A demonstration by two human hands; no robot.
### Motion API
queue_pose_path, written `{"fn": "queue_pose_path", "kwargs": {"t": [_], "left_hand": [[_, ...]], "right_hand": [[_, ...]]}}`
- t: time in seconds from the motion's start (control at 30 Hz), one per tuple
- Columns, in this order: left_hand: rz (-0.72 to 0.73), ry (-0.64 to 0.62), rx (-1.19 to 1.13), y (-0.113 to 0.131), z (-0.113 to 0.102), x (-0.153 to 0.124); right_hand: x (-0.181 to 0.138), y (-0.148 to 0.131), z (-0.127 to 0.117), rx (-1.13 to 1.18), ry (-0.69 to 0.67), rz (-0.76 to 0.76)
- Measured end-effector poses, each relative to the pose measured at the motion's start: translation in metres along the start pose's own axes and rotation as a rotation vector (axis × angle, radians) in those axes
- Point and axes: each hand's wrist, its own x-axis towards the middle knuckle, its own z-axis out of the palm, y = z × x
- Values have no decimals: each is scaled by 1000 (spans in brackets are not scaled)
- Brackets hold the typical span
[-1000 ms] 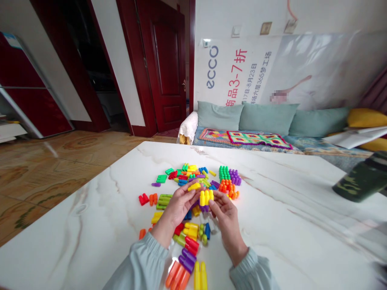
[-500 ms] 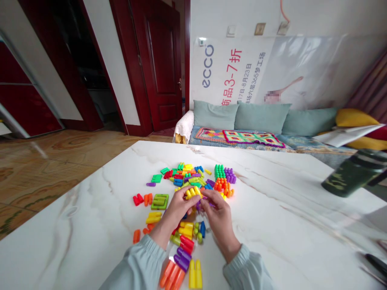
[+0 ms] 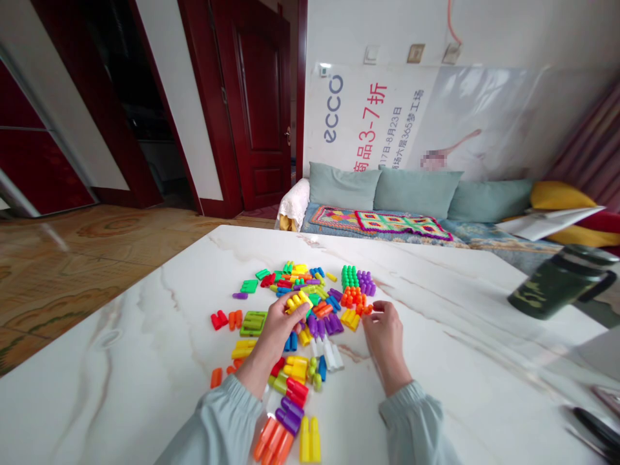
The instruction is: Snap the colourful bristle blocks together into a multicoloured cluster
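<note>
hands and coloured blocks on a marbled white table point(image 3: 159, 361); positions are given relative to the purple blocks point(image 3: 333, 324) lying between the hands. the left hand point(image 3: 277, 328), left of the purple blocks, holds in its fingers a yellow block point(image 3: 298, 301) with several rounded tips, raised above the table. the right hand point(image 3: 386, 328), right of the purple blocks, has thumb and fingertips drawn narrow at the small orange pieces point(image 3: 367, 310); whether one is gripped cannot be told. just right of the purple blocks lies a flat yellow piece point(image 3: 350, 320); on their near side, a clear piece point(image 3: 330, 355). beyond them stand a green cluster point(image 3: 349, 276), a purple cluster point(image 3: 367, 283) and an orange cluster point(image 3: 352, 296). left of them, past the left hand, lies a light-green tray point(image 3: 252, 324). a camouflage mug point(image 3: 549, 284) stands well apart to their right.
</note>
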Motion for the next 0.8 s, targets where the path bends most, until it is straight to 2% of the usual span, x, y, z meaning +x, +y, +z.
{"fn": "queue_pose_path", "kwargs": {"t": [0.2, 0.33, 0.57, 0.8], "left_hand": [[-17, 0, 3, 0, -1, 0], [-16, 12, 23, 2, 0, -3], [-7, 13, 20, 14, 6, -9], [7, 21, 21, 18, 8, -11]], "right_hand": [[3, 1, 9, 29, 15, -40], [-8, -12, 0, -128, 39, -109], [-31, -35, -4, -511, -230, -202], [-31, -52, -20, -594, -278, -177]]}}
